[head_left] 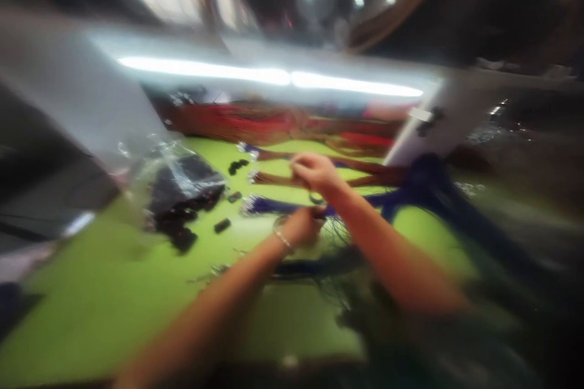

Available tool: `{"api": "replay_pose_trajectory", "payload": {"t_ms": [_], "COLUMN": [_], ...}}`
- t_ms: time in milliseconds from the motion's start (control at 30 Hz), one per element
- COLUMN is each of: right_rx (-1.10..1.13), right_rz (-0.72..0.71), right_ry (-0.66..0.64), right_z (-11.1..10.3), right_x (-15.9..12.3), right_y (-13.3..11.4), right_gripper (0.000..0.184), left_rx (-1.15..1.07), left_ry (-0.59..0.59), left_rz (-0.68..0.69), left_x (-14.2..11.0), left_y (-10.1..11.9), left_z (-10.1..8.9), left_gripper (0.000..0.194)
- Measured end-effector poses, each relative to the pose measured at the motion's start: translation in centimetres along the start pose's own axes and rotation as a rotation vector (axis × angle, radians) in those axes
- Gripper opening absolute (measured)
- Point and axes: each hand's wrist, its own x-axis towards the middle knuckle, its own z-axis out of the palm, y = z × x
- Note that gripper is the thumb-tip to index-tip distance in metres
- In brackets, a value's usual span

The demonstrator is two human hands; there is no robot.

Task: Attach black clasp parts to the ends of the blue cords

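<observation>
Lying left of both hands, a plastic bag (185, 167) of dark parts (180, 225) rested on the bench (86, 316). The left hand (304, 228) curled near blue wires (269, 205), contents too blurred to tell; the right hand (314, 172) bunched its fingers at brown wires (274, 179), grasp unclear.

Bright tube glare, heavily blurred dim edges
</observation>
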Motion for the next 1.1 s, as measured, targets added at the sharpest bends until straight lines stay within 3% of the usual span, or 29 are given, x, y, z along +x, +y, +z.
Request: {"api": "replay_pose_trajectory", "payload": {"t_ms": [100,167,233,367,567,767,1100], "right_rx": [0.152,0.182,0.132,-0.076,-0.226,-0.245,-0.352], "right_rz": [0.095,0.147,0.154,0.037,0.031,0.057,-0.034], "right_ry": [0.074,0.069,0.083,0.061,-0.05,-0.109,-0.095], "right_z": [-3.2,-3.7,-2.9,0.5,3.4,3.9,3.9], "right_x": [-1.3,-2.5,-3.5,-4.6,-5.2,-5.7,-6.3], "right_y": [0.8,1.1,1.5,2.9,4.8,5.0,4.7], "right_gripper": [0.015,0.017,0.015,0.014,0.015,0.014,0.013], "left_rx": [0.173,0.109,-0.125,-0.664,-0.898,-0.943,-0.957], "left_ry": [0.096,0.178,0.243,0.362,0.304,0.232,0.195], "left_rz": [0.098,0.116,0.028,-0.129,-0.27,-0.291,-0.286], "left_x": [-2.4,-4.1,-5.4,-6.4,-6.5,-6.7,-6.7], "left_y": [1.1,1.6,1.8,0.8,-1.4,-1.6,-2.1], "left_z": [-1.2,-2.7,-4.4,-6.6,-7.0,-7.0,-6.7], "left_gripper": [0.023,0.028,0.03,0.03,0.029,0.033,0.033]}}
